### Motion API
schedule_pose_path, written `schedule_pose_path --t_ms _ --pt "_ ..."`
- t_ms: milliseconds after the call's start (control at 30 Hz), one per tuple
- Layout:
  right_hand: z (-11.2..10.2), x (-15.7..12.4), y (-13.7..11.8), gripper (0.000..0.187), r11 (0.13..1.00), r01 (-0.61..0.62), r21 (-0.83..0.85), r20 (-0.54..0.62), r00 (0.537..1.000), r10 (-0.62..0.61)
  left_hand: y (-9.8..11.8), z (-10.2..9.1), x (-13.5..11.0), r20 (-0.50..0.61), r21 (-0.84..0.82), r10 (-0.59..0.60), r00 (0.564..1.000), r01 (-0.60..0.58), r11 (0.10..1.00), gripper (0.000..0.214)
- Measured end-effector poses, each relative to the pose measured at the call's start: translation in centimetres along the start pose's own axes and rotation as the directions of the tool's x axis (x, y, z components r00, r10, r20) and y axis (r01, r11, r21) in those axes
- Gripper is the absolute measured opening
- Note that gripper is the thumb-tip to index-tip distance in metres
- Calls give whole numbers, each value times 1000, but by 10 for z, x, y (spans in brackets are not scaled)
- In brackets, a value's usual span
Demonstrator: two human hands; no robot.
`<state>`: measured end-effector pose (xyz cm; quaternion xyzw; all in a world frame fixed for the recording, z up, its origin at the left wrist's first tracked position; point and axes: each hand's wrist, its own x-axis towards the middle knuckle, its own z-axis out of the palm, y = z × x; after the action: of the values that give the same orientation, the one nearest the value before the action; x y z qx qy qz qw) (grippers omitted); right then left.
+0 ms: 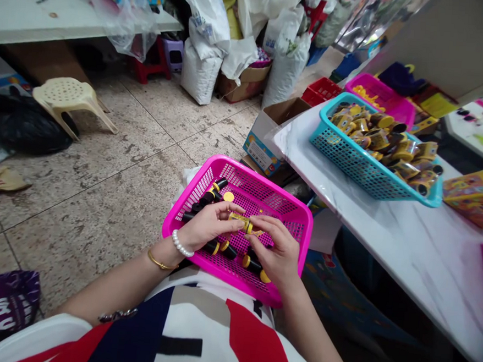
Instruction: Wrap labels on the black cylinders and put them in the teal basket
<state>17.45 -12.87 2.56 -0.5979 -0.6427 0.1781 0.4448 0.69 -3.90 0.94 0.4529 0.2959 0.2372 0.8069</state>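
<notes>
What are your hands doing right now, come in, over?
Left hand and right hand pinching small yellow piece. Black-and-yellow tubes below in pink plastic basket. Nothing in the way. Over.

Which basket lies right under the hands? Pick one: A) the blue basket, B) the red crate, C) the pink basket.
C. The pink basket lies beneath the left hand and right hand, which pinch a yellow piece above black tubes; the blue basket sits up on the table.
</notes>
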Motion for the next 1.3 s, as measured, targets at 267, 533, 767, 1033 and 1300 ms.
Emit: schedule_pose_path --t_ms 267,533,767,1033,1300 --pt "17 -3 11 25 799 -350 489 2 917 400 -2 11 -4 -129 233 220 967 -186 955 28" --pt "17 -4 9 29 914 -203 350 -67 968 241 -1 1 1 20 231 220 975 -219 948 20" --pt "28 -8 14 26 855 -297 425 -51 935 350 -2 1 1 0 199 192 981 -188 962 25" --pt "17 -13 14 36 990 110 -84 -112 987 -119 0 -3 3 71 119 34 997 -42 992 34" --pt "12 -15 20 47 876 405 -262 11 909 -417 -1 -1 0 -8 256 -116 993 114 960 41"
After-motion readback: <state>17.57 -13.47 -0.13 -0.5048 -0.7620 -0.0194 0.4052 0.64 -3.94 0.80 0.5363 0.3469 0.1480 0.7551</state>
